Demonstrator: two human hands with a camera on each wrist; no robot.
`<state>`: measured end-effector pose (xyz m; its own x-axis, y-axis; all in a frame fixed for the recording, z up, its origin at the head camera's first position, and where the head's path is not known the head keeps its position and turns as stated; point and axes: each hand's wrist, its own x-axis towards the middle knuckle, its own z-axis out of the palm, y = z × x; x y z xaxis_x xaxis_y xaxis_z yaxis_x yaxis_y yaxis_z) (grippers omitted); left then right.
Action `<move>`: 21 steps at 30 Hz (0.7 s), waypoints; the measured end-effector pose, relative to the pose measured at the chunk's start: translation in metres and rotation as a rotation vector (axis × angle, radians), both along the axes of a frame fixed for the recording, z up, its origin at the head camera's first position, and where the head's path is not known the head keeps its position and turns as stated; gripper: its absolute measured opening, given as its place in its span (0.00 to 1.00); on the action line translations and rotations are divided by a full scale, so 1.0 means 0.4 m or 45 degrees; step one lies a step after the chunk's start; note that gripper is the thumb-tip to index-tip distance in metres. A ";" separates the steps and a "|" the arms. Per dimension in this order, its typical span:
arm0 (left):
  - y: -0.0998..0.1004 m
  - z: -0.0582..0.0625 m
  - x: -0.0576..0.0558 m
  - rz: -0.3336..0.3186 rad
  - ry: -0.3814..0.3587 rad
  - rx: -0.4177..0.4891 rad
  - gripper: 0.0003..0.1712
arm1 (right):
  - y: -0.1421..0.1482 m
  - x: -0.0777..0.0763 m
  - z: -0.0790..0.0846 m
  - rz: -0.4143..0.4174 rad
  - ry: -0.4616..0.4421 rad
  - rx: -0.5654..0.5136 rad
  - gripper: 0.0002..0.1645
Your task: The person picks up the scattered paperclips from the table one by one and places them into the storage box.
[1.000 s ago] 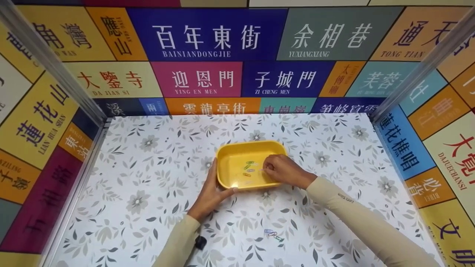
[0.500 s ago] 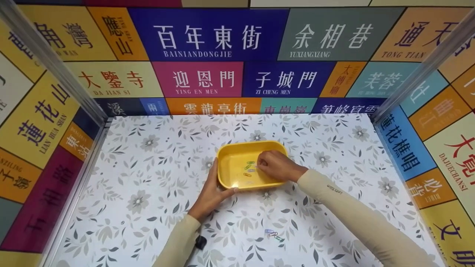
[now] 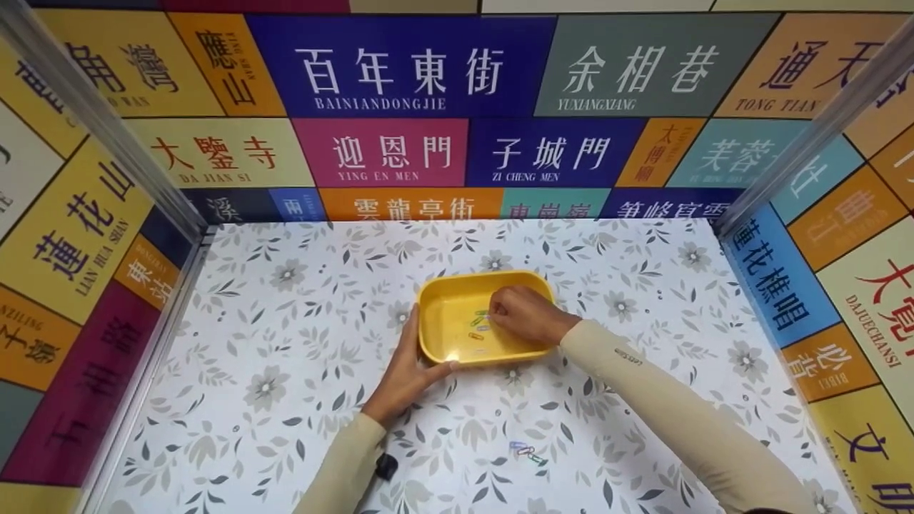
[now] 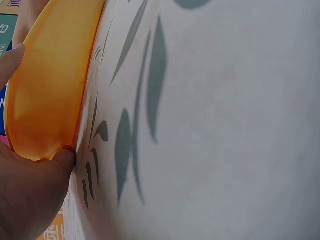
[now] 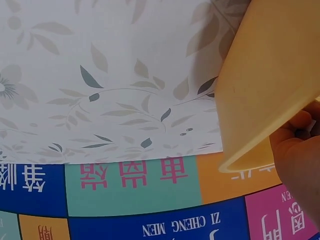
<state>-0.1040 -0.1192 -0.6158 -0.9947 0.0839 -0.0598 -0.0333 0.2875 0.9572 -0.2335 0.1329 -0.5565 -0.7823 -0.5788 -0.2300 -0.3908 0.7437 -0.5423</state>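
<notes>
In the head view, my left hand [image 3: 403, 375] grips the left front corner of a yellow plastic box [image 3: 443, 300]. Its thumb rests on the near rim and the fingers run along the left side. Inside the box my right hand [image 3: 527, 314] bends down with its fingers curled and pinched together. The pale paper clip at its fingertips is hidden from above now. Just left of those fingers, several coloured paper clips [image 3: 476, 335] lie on the box floor. The right wrist view shows the curled right fingers [image 5: 300, 122] behind the box wall [image 5: 265, 75].
A few linked-looking paper clips [image 3: 527, 452], blue, red and green, lie on the table in front of the box. The flower-patterned tabletop [image 3: 285, 428] is bounded by lettered panels [image 3: 400, 64] at the back and sides. A small black object [image 3: 386, 467] sits beside the left sleeve.
My right hand has moved left and slightly away from me inside the box, now covering part of the clips. The left hand and the box have stayed still.
</notes>
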 end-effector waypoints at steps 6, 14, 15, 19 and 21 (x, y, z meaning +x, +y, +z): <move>0.000 0.000 0.000 -0.002 -0.017 0.002 0.78 | -0.007 -0.006 -0.008 0.011 0.005 0.002 0.10; -0.004 -0.002 0.002 -0.030 0.038 0.057 0.77 | -0.007 -0.012 -0.020 0.019 0.020 -0.010 0.09; -0.004 -0.001 0.002 -0.032 0.037 0.054 0.77 | -0.007 -0.012 -0.021 0.011 0.012 -0.011 0.09; -0.005 -0.001 0.001 -0.026 0.023 0.031 0.77 | -0.005 -0.009 -0.021 -0.027 -0.026 -0.023 0.09; -0.005 0.000 0.000 -0.023 0.014 0.023 0.77 | -0.003 -0.008 -0.019 -0.048 -0.042 -0.033 0.08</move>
